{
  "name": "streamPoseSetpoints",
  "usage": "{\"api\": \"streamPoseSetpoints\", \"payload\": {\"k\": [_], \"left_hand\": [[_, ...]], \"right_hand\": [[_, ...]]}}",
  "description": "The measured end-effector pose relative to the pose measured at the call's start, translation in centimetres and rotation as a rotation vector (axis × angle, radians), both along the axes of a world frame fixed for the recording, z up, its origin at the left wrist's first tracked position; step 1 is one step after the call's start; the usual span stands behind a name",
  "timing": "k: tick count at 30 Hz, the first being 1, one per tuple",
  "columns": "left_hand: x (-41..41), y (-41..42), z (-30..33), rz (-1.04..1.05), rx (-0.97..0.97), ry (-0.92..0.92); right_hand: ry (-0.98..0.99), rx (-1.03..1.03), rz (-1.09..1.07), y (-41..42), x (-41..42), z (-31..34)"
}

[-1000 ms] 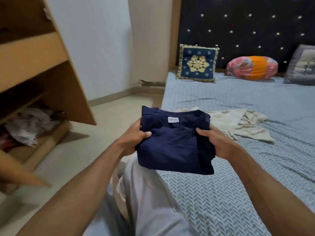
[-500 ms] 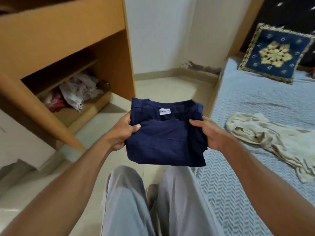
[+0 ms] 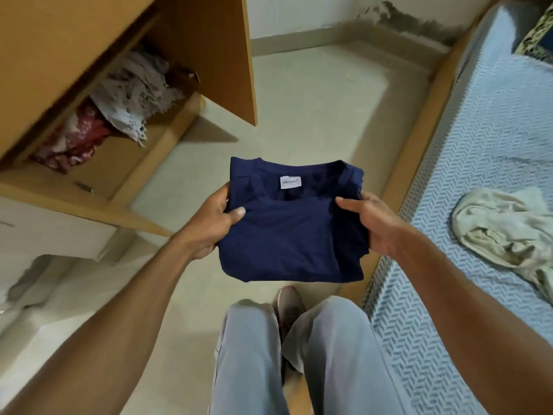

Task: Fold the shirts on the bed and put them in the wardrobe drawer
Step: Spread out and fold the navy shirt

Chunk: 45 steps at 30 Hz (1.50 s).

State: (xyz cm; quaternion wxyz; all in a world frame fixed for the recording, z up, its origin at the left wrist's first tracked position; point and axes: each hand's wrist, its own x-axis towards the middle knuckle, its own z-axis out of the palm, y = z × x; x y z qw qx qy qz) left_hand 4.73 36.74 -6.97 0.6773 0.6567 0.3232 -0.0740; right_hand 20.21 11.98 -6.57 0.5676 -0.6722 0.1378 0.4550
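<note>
The person stands between the bed and the wardrobe, holding a folded navy-blue cotton shirt [image 3: 291, 226] out in front at about waist height, above the pale tiled floor [image 3: 314, 100]. The left hand [image 3: 214, 220] grasps the shirt's left edge, thumb pressed on top of the cloth and the fingers tucked underneath. The right hand [image 3: 374, 223] grasps the right edge in the same way, thumb lying across the top, the other fingers hidden below the fabric. The shirt is a neat, roughly square packet, collar side away from the person, with a small white neck label [image 3: 290, 182] showing just inside the neckline. It touches nothing but the two hands.

To the left, the light-brown wooden wardrobe drawer [image 3: 98, 172] stands pulled open. Inside it, toward the back, lies a loose heap of white lacy cloth [image 3: 134, 91], and beside that a crumpled dark-red patterned cloth [image 3: 77, 139]; the front part of the drawer bottom is bare wood. The navy shirt is well apart from the drawer, off to its right.

To the right is the bed with its blue-and-white herringbone sheet [image 3: 478, 139]. A crumpled cream-coloured shirt [image 3: 508, 232] lies unfolded on it, near the bed's edge. Below the shirt I can see the person's light grey trouser legs [image 3: 299, 354].
</note>
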Motion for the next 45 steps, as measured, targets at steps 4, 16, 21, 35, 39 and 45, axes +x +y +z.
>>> {"api": "streamPoseSetpoints", "payload": {"k": [4, 16, 21, 35, 39, 45], "left_hand": [[-0.7, 0.5, 9.4, 0.045, -0.051, 0.058], [1.2, 4.5, 35.5, 0.141, -0.027, 0.021], [3.5, 8.0, 38.9, 0.195, -0.002, -0.025], [13.0, 25.7, 36.5, 0.445, -0.006, -0.064], [14.7, 29.8, 35.1, 0.546, -0.011, -0.049], [16.6, 33.5, 32.2, 0.697, -0.061, -0.06]], "right_hand": [[0.038, -0.042, 0.018, 0.8, -0.1, 9.0], [-0.106, 0.029, 0.175, 6.6, 3.5, 35.8], [-0.178, 0.069, 0.237, 10.7, 7.0, 39.1], [-0.326, 0.063, 0.513, 33.4, 20.5, 39.7], [-0.473, 0.037, 0.681, 40.9, 23.6, 40.2], [-0.627, -0.051, 0.997, 51.0, 26.6, 39.6]]}}
